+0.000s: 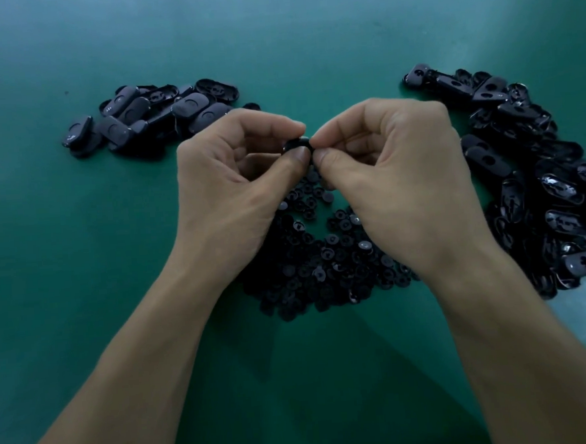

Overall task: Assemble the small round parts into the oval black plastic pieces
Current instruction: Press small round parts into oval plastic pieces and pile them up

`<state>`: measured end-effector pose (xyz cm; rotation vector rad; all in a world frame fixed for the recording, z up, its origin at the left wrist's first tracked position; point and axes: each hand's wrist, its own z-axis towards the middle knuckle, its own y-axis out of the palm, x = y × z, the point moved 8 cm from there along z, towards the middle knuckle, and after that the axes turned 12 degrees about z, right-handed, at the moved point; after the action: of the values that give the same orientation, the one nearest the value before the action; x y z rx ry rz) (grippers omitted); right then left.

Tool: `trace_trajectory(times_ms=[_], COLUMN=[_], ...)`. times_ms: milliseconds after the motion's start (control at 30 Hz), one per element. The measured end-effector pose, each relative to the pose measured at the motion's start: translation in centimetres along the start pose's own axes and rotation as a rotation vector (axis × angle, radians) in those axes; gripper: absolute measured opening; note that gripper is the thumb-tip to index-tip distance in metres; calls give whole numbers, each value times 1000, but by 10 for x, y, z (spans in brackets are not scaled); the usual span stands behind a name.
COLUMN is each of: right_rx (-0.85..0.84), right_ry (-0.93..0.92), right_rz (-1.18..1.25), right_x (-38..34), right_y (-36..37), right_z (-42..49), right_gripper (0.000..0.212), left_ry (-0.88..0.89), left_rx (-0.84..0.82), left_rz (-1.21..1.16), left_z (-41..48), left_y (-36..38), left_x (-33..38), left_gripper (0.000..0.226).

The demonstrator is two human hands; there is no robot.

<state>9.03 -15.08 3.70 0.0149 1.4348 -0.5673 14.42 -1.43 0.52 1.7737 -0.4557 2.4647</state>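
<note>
My left hand [233, 170] and my right hand [394, 167] meet fingertip to fingertip above the table's middle. Between thumb and forefinger my left hand pinches an oval black piece [296, 143], seen end-on and mostly hidden. My right hand's thumb and forefinger pinch at that piece's right end; whether a small round part sits between them is hidden. Below both hands lies a heap of small round parts [325, 264].
A pile of oval black pieces [154, 115] lies at the back left. A bigger, glossier pile of oval pieces [539, 179] runs down the right side. All of it rests on a green table mat [81, 269].
</note>
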Motion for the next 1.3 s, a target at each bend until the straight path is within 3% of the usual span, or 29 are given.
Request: trace_trajectory(times_ms=[367, 1300], right_rx=[-49, -167], right_ry=[-15, 101], right_rz=[-10, 132], right_x=[-6, 25], right_y=[-2, -3], right_z=[2, 7], right_gripper=[23, 2], left_ry=[20, -10], left_rx=[-13, -18], left_rz=[37, -20], left_z=[1, 1], left_y=[0, 2], left_x=[0, -6], left_gripper=[26, 22])
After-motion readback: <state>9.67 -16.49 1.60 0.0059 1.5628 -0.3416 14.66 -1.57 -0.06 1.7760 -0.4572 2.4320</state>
